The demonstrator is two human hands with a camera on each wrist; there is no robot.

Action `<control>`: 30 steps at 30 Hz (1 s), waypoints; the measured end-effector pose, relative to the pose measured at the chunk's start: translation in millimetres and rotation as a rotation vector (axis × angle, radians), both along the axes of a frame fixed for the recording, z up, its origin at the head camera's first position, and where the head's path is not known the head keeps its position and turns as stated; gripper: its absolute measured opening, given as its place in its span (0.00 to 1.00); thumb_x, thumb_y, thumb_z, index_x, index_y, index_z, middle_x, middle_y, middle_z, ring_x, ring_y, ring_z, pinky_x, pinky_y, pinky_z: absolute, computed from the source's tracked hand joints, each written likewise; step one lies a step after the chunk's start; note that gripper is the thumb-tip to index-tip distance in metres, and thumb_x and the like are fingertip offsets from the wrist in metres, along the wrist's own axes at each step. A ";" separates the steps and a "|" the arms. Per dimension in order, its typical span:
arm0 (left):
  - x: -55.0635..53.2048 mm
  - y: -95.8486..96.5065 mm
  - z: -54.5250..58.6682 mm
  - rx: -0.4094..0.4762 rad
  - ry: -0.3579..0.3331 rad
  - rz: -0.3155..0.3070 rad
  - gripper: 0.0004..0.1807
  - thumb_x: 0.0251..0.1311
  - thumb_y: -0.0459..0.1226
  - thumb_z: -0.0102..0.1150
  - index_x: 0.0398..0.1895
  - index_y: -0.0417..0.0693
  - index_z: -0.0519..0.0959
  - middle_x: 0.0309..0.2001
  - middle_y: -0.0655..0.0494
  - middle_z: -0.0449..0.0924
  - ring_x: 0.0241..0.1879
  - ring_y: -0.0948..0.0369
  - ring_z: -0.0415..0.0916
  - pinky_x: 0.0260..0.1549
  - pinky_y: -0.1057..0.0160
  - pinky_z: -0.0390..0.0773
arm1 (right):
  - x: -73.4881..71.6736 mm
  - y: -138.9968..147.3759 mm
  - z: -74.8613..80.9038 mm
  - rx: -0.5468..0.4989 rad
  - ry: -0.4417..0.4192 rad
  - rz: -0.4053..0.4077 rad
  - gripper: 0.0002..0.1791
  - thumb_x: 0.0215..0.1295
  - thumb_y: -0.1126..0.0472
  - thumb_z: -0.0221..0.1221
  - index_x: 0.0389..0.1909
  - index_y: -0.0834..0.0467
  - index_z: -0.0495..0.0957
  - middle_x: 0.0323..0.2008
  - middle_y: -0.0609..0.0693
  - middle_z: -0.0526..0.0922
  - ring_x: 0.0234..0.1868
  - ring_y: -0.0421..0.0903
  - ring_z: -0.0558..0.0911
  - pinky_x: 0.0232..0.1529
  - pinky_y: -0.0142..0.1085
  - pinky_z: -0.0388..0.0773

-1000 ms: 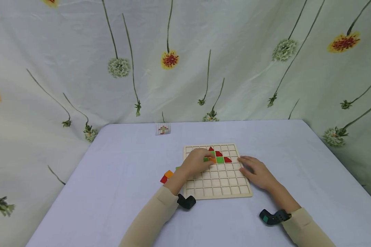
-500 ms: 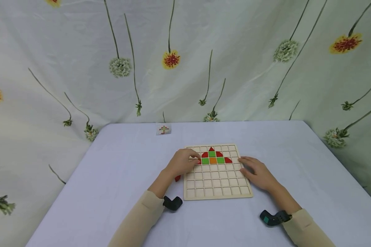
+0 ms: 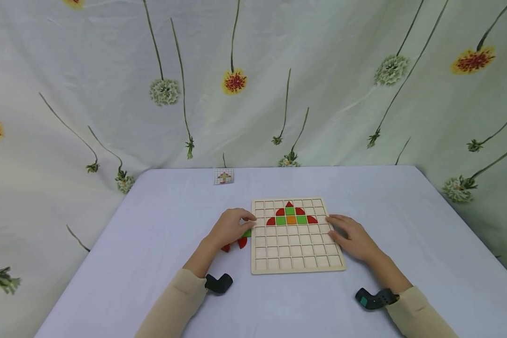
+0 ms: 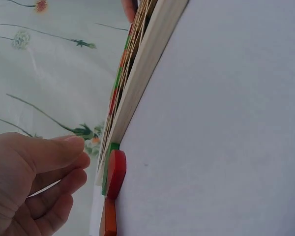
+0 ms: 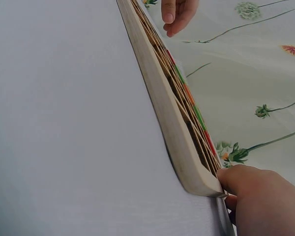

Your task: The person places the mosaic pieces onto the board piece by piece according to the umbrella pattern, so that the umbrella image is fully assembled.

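A square wooden grid board lies on the table. Set in its upper cells are red, green and orange pieces, with a red triangle at the top and an orange square in the lower row. My left hand hovers at the board's left edge, fingers loosely bent and holding nothing. Below it lie loose pieces: a green one, a red rounded one and, in the left wrist view, an orange one; the hand partly hides them. My right hand rests relaxed fingers against the board's right edge.
A small pattern card with a coloured figure on a grid lies at the table's back edge. The table wears a white cloth. Behind it hangs a flower-printed curtain.
My left hand has moved left from over the board to beside it, leaving a red piece at the left end of the coloured row. My right hand has stayed in place.
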State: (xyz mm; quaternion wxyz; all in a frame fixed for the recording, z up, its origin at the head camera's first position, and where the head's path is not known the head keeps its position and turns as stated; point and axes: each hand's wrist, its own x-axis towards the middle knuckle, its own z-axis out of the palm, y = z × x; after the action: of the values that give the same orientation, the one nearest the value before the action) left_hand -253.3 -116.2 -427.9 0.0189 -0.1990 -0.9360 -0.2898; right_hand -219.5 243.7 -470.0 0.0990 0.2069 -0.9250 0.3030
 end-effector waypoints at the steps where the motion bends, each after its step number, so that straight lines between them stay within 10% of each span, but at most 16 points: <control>1: 0.8 -1.3 0.0 -0.006 -0.011 0.007 0.08 0.61 0.36 0.65 0.42 0.48 0.87 0.41 0.55 0.83 0.45 0.56 0.77 0.50 0.52 0.75 | 0.1 0.1 0.0 -0.002 0.002 0.002 0.24 0.69 0.58 0.57 0.62 0.66 0.73 0.61 0.65 0.73 0.64 0.65 0.68 0.61 0.61 0.62; 30: 13.3 -12.2 -12.9 0.040 -0.019 0.004 0.08 0.54 0.37 0.70 0.38 0.49 0.87 0.36 0.62 0.84 0.38 0.63 0.76 0.43 0.57 0.76 | 1.0 -0.8 2.7 -0.001 0.001 0.010 0.23 0.69 0.60 0.57 0.62 0.66 0.73 0.61 0.65 0.73 0.64 0.66 0.68 0.61 0.61 0.62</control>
State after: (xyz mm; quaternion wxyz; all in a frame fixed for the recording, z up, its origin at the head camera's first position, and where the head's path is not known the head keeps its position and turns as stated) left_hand -240.0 -128.5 -440.8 0.0145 -0.1941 -0.9305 -0.3104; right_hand -218.6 242.9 -467.4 0.0980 0.2115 -0.9238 0.3037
